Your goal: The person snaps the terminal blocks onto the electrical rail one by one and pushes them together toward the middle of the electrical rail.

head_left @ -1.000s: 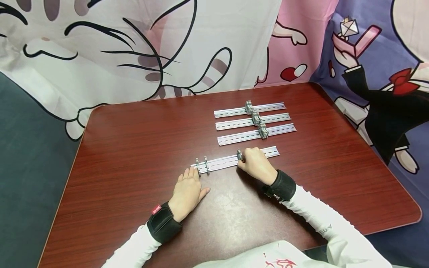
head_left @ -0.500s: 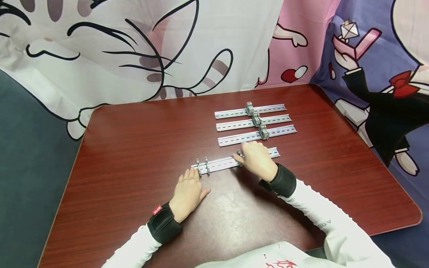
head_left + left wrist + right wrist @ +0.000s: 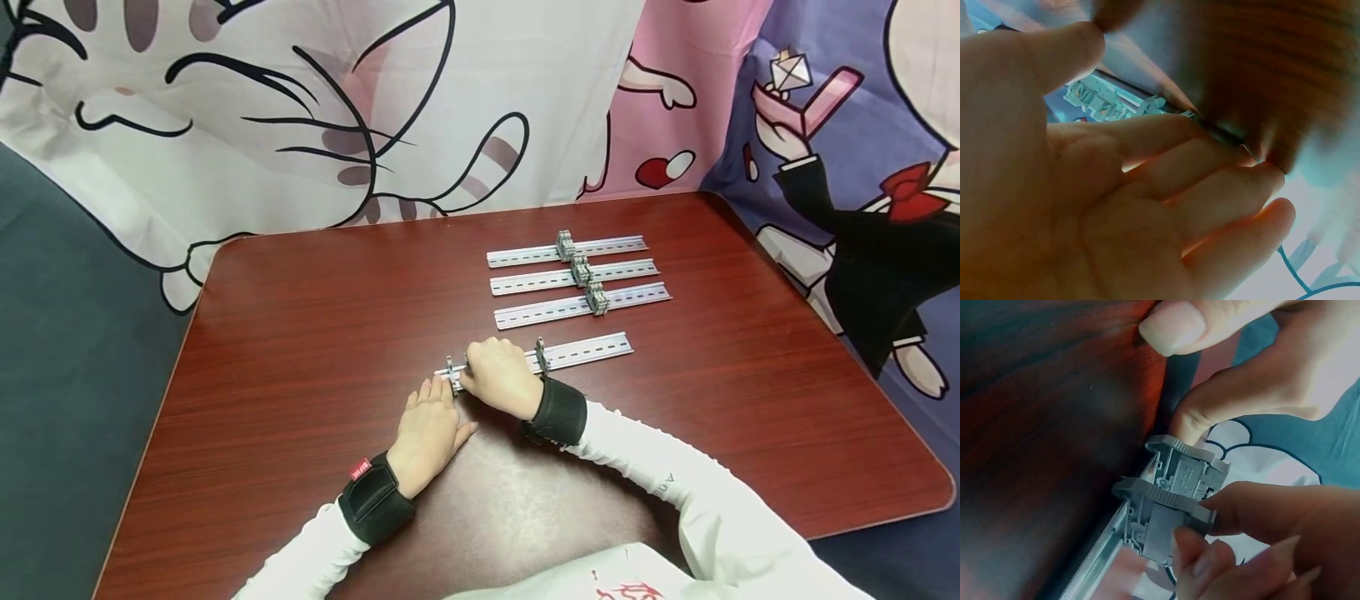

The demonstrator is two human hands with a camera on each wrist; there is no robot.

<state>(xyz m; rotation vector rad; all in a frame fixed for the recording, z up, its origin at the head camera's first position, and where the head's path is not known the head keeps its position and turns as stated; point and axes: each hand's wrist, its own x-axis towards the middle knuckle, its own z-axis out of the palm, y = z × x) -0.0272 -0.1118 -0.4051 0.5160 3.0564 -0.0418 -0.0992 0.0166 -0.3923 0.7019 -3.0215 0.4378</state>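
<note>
A slotted metal DIN rail [image 3: 588, 350] lies nearest me on the table. My right hand [image 3: 501, 377] pinches a thin grey terminal block [image 3: 1157, 525] on this rail, between thumb and fingertips. Just beyond it, toward the rail's left end, sits a second grey block [image 3: 1186, 474], close to but apart from the first. A third terminal block [image 3: 542, 355] stands upright on the rail, right of my right hand. My left hand [image 3: 426, 429] lies with straight fingers, its fingertips at the rail's left end. In the left wrist view its fingers [image 3: 1222, 194] hide part of the rail.
Three more rails lie behind in a row: a front rail [image 3: 532, 316], a middle rail [image 3: 525, 283] and a back rail [image 3: 517, 257], each bearing a cluster of blocks. The brown table [image 3: 300, 333] meets a printed cloth [image 3: 420, 100] at its back edge.
My right hand has let go of the block farther right and moved left along the rail to another block, which it now pinches. The left hand has stayed at the rail's end.
</note>
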